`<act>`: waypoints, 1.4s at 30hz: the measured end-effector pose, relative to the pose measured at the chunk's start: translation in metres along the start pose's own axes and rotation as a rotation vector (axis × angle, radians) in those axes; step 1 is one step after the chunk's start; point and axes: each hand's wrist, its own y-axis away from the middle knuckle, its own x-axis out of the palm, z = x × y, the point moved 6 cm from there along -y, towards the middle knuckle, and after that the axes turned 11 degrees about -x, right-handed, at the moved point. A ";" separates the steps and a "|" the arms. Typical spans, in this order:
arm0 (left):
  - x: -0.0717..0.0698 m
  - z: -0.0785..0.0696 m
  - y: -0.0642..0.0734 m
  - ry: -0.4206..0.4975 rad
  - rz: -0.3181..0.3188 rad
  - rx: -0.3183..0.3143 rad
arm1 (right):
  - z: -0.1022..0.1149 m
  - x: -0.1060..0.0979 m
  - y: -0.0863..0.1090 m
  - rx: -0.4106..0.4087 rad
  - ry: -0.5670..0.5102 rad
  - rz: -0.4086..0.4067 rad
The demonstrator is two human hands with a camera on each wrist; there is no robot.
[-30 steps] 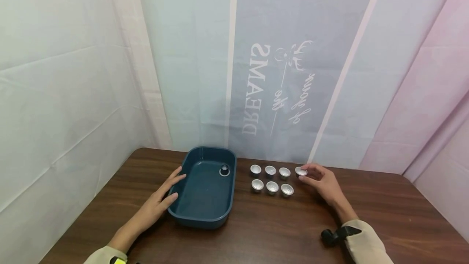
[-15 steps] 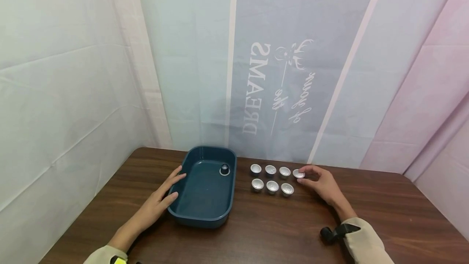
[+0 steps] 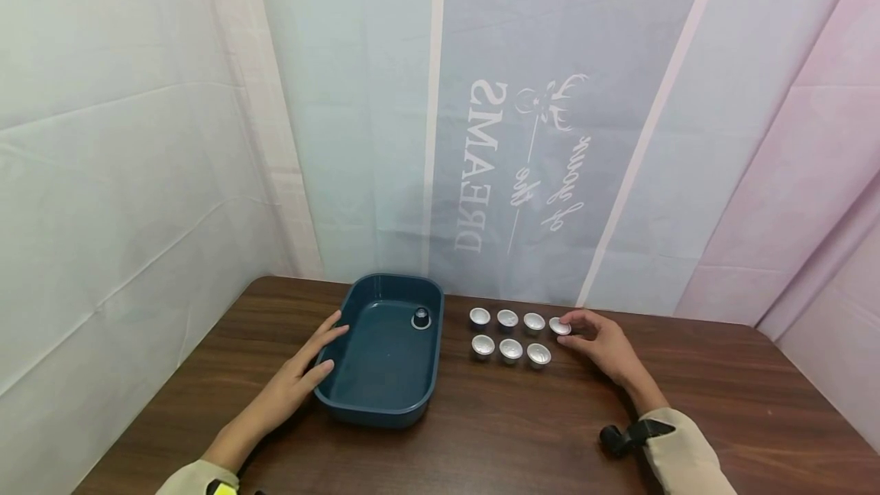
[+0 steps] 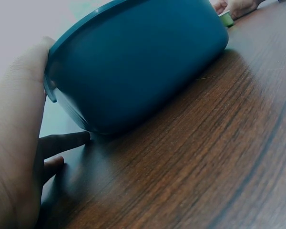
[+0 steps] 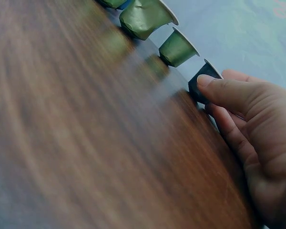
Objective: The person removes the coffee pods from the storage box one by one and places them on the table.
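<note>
My right hand (image 3: 606,346) pinches a dark coffee capsule (image 5: 198,86) between thumb and fingers. This capsule stands foil side up, at the right end of the back row on the table. Beside it in the right wrist view is a green capsule (image 5: 177,49), and a larger-looking crumpled green one (image 5: 145,19) lies past that. My left hand (image 3: 292,384) rests on the left rim of a dark teal basin (image 3: 374,409), fingers extended over the edge. Inside the basin's far right corner, a dark capsule (image 3: 422,318) stands upside down on its silver rim.
Several silver-topped capsules form two rows right of the basin; the front row includes a capsule (image 3: 539,355) at its right end. The brown wooden table (image 3: 509,434) reaches back to a printed cloth (image 3: 536,174). A pale cloth (image 3: 137,174) hangs at the left.
My right hand has shifted the dark capsule slightly left and nearer, bringing it closer to the others in the back row. The left hand and the basin have stayed in place.
</note>
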 end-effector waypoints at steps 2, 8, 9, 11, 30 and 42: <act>0.000 0.000 0.000 0.000 -0.001 0.001 | 0.000 0.000 0.000 -0.006 -0.010 -0.001; 0.000 -0.001 0.000 0.011 0.004 0.005 | -0.001 0.001 0.000 -0.029 -0.040 0.000; 0.000 -0.001 0.000 0.012 0.005 0.005 | -0.001 0.001 0.000 -0.031 -0.047 0.003; 0.000 -0.001 0.000 0.015 0.007 0.004 | -0.001 0.000 0.001 -0.035 -0.061 0.008; 0.000 -0.002 0.000 0.011 0.010 -0.006 | 0.011 -0.022 0.002 -0.042 -0.097 -0.037; 0.000 -0.002 0.000 0.008 0.012 -0.011 | 0.051 -0.034 -0.015 -0.085 -0.222 -0.068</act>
